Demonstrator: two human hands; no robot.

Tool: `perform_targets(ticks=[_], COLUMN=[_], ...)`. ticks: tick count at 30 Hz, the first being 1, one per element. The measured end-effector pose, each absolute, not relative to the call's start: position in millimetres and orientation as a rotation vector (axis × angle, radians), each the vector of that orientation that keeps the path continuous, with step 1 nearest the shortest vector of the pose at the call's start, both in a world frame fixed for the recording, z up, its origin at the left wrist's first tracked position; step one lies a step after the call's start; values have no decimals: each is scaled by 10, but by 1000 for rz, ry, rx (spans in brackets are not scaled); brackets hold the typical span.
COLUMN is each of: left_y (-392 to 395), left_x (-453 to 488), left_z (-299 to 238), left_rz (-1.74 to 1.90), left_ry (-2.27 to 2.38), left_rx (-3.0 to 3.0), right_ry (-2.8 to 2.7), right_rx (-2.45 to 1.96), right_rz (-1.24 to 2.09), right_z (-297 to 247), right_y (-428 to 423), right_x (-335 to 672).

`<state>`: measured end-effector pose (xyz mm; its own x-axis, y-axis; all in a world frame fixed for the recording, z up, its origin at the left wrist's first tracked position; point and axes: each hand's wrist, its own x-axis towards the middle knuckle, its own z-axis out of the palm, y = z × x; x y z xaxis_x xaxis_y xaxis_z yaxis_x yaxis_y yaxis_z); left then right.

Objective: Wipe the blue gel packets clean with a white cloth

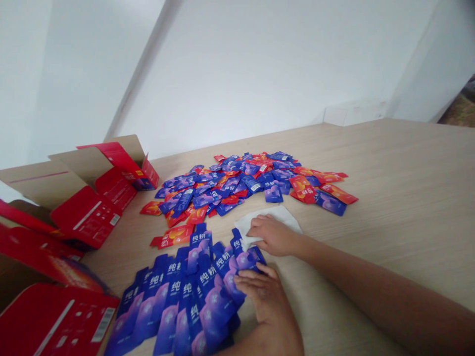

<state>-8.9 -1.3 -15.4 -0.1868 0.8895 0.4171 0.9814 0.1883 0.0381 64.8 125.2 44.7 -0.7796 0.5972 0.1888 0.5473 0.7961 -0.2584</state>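
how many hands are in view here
2. The left hand is on the near blue sachets; the right hand is farther back, on the white cloth. No others show.

right hand (pixel 274 235) hides part of white cloth (pixel 285 216); left edge cuts red boxes (pixel 48 311)

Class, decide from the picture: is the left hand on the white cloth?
No, the right hand is on the white cloth; the left hand touches blue sachets.
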Motion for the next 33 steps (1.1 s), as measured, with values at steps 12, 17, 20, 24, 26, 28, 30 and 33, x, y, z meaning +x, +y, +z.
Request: perform_targets(ticks=[12, 17, 20, 24, 26, 28, 30, 33], left_y=[0, -4, -3, 10, 10, 1, -15, -32], left_x=[-45, -40, -26, -12, -9, -7, -6, -12], left_z=[-11, -41, -68, -127, -139, -126, -94, -30], left_rz=[500, 586, 606, 607, 610, 620, 633, 638], left_ry=[-1884, -1817, -1824, -1848, -1844, -1826, -1808, -1800], left_rx=[-1636, -1595, -1570, -1538, -1555, -1557, -1543, -1543], right_ry=[-2773, -2688, -2666, -2743, -2763, -2763, -2740, -2723], right_rx=[-848, -951, -778, -594, -657, -777, -880, -878], right_rz=[332, 274, 302, 358, 350, 321, 290, 289], right_z=[464, 439, 434, 438, 442, 444, 446, 454], right_y=[1202, 1262, 1138, 1039, 1083, 1165, 1232, 1217], right_x=[595, 689, 646, 555, 545, 563, 594, 618])
